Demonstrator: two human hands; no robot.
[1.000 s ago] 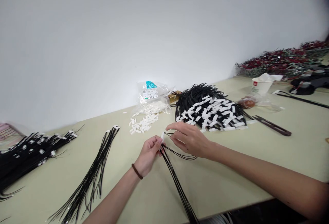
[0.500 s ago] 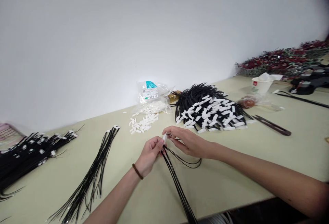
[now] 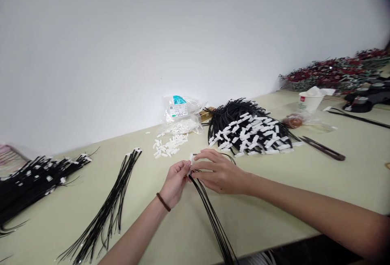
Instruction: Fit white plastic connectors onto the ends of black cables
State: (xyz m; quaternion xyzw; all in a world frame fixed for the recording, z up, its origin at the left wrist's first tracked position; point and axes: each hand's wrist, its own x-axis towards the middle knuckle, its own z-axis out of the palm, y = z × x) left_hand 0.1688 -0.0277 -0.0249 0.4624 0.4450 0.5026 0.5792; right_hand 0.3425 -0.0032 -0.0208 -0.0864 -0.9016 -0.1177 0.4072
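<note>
In the head view my left hand (image 3: 177, 179) is closed, thumb and fingers pinching a white plastic connector (image 3: 191, 158). Several thin black wires (image 3: 213, 220) run from it down over the table's front edge. My right hand (image 3: 217, 172) is beside the connector, its fingers curled onto the wires close to it; the fingertips are partly hidden. One wire loops out behind the right hand. Beyond my hands lies a scatter of small white connectors (image 3: 170, 146). To its right is a large heap of black wires (image 3: 240, 115) with white connectors on their ends.
A bundle of black wires (image 3: 114, 200) lies left of my hands, with a bigger pile (image 3: 33, 182) farther left. At the back stands a clear plastic bag (image 3: 178, 115). Brown-handled snips (image 3: 327, 150), a paper cup (image 3: 309, 102) and red-and-black wiring (image 3: 332, 72) are on the right.
My right hand has shifted slightly down, its fingers now spread across the wires. The connector has tilted more upright, and the wire loop has swung from below the right hand to above it.
</note>
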